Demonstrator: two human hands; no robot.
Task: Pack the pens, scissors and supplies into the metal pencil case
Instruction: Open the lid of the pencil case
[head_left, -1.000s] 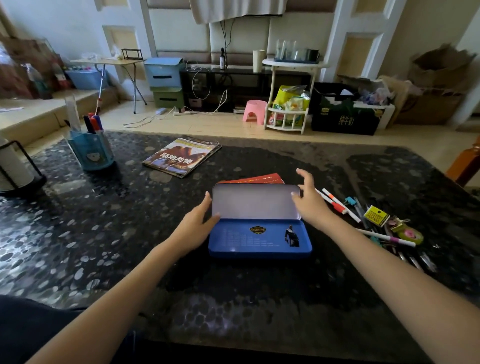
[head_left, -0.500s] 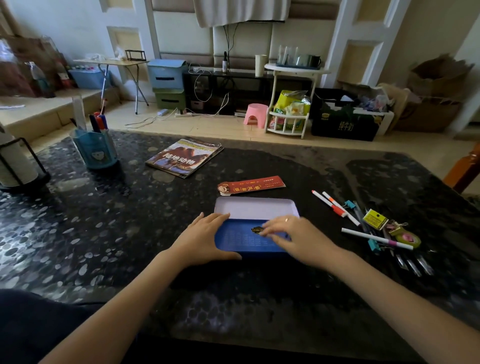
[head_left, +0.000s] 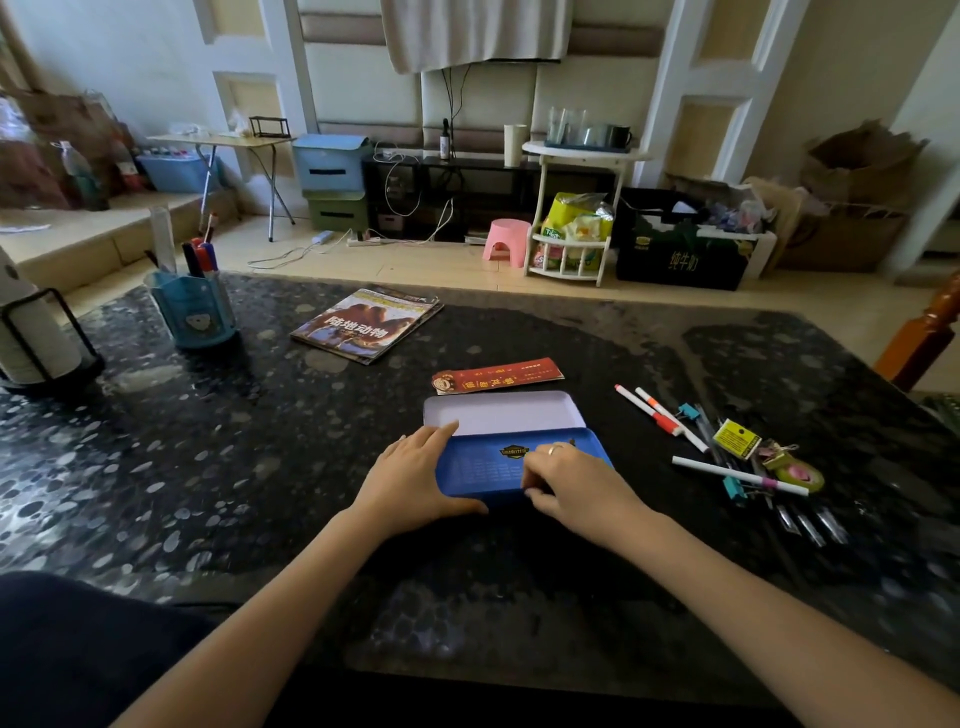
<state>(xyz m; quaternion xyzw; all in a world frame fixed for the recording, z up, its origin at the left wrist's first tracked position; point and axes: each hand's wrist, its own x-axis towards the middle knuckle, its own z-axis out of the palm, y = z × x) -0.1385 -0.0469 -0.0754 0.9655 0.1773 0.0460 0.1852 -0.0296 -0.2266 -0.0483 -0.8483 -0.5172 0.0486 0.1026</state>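
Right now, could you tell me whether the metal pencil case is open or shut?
Open. The pencil case lies with its blue half near the person and its pale half laid flat beyond it, inside showing and empty.

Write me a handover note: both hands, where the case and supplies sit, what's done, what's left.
Left hand: fingers flat against the left end of the blue case, thumb along its near edge.
Right hand: rests on the case's blue half, fingers curled at the near edge.
The case lies open on the table; its pale half holds nothing.
Pens, clips, a yellow tag and other supplies lie loose right of the case.
Done: case opened.
Left: pack everything, close the case.
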